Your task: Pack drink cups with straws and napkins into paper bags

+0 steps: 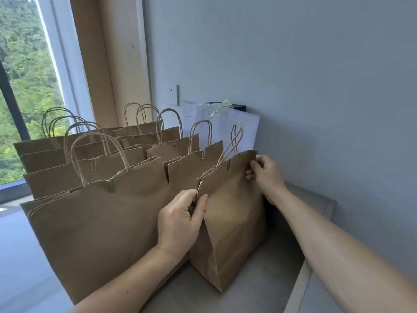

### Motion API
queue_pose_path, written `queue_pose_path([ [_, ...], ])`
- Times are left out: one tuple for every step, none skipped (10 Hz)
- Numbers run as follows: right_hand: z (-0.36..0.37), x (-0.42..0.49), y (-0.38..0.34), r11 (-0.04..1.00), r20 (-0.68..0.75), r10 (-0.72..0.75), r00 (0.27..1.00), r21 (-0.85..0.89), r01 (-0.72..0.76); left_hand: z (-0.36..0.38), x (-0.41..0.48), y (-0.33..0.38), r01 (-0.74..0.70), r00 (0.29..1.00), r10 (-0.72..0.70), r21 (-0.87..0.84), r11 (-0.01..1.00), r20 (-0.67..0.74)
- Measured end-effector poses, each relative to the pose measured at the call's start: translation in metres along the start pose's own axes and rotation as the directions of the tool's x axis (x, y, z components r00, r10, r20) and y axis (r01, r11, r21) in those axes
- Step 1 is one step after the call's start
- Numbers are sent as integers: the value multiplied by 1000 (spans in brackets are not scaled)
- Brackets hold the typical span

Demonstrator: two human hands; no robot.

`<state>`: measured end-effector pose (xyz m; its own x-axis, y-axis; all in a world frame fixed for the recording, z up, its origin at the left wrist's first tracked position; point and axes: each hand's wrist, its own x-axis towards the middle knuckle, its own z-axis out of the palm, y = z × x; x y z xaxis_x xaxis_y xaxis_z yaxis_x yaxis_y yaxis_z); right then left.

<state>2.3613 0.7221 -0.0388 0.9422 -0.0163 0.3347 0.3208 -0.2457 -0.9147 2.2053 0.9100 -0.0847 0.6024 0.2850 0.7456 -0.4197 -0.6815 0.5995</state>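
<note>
A brown paper bag [232,213] with twisted paper handles stands upright on a grey surface [266,281], its top held closed by a green paper clip. My left hand [180,220] pinches the bag's near top corner. My right hand [266,172] pinches its far top corner. Left of it stand several more brown paper bags [99,222] in rows, each clipped closed at the top. No cups, straws or napkins show; the bags' contents are hidden.
A blue-grey wall [316,86] runs close along the right. White paper sheets [246,129] and a dark box [234,107] lean against it behind the bags. A window [24,86] fills the left. The grey surface's edge [300,285] drops off at the lower right.
</note>
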Motion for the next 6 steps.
queue_pose_path([
  [0,-3,5,1000,-3,27,1000,8,-27,0,-4,-1,25,999,-26,25,999,22],
  [-2,-6,3,998,-8,57,998,4,-57,0,-3,4,51,998,-53,62,997,34],
  [-11,-16,-4,996,17,86,996,-27,-86,0,1,11,94,994,-99,118,989,39],
  [-25,-39,-14,986,49,85,995,-145,-77,-4,4,17,205,967,-226,164,965,118],
  [-39,-74,-21,964,119,43,992,-266,-10,-10,-5,32,237,943,-275,200,951,186],
  [-50,-115,-29,902,226,-17,974,-416,112,-18,-21,50,278,903,-359,315,907,236],
])
